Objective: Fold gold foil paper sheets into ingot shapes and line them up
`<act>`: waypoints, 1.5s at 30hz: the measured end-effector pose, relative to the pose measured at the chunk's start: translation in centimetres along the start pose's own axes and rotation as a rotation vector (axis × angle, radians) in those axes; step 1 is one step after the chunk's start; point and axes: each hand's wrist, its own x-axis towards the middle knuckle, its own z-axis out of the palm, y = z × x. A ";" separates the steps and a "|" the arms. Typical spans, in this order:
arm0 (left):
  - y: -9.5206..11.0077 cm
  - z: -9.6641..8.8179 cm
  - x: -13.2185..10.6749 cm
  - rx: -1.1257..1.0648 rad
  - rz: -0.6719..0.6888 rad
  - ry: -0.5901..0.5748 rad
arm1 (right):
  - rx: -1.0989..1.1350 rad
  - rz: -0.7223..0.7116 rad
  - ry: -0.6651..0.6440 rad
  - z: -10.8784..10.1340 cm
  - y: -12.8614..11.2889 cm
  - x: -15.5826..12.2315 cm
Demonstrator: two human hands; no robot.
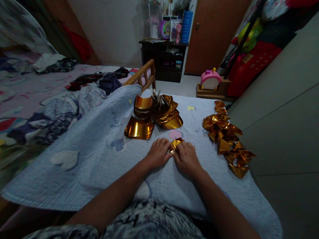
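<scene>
Between my hands is a piece of gold foil paper [175, 143], partly hidden under the fingers. My left hand [159, 152] pinches its left side, with the fingers curled in. On its right side, my right hand [186, 156] is closed over the foil, thumb close to the left thumb. Just beyond the hands lies a fanned stack of curved gold foil sheets [140, 127]. Over to the right, several folded gold foil pieces [221, 132] rest in a loose row.
A pale blue quilt [99, 172] covers the surface under my hands. Past it stand a wooden rail [139, 73] and a dark cabinet [161, 71]. Rumpled clothes [109, 83] lie on the bed at left. A pale panel [281, 132] borders the right side.
</scene>
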 end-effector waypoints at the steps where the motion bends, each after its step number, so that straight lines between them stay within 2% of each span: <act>1: 0.0 0.0 0.0 -0.001 -0.001 0.001 | 0.000 -0.004 -0.004 -0.1 0.0 0.0; 13: 0.3 0.0 0.0 0.010 -0.026 -0.002 | -0.035 0.067 0.000 -0.1 0.0 -0.2; 25: 0.1 0.1 -0.1 -0.010 -0.013 0.010 | 0.047 0.068 -0.033 -0.9 2.5 -0.5; 28: 0.0 0.2 -0.2 -0.019 -0.009 0.017 | 0.157 0.052 0.012 -0.9 3.2 -0.5; 30: -0.1 0.2 -0.2 -0.021 0.004 0.027 | 0.249 0.058 0.089 -0.9 3.6 -0.3; 33: -0.2 0.2 -0.2 -0.030 0.031 0.047 | 0.314 0.063 0.208 -0.7 3.9 0.3; 35: -0.3 0.3 -0.1 -0.050 0.045 0.064 | 0.291 0.042 0.239 -0.3 3.8 0.6; 40: -0.8 0.6 0.0 -0.137 0.093 0.119 | 0.259 0.005 0.216 0.6 3.6 1.1; 45: -1.2 1.1 0.2 -0.209 0.069 0.260 | 0.291 -0.018 0.165 0.4 4.1 1.2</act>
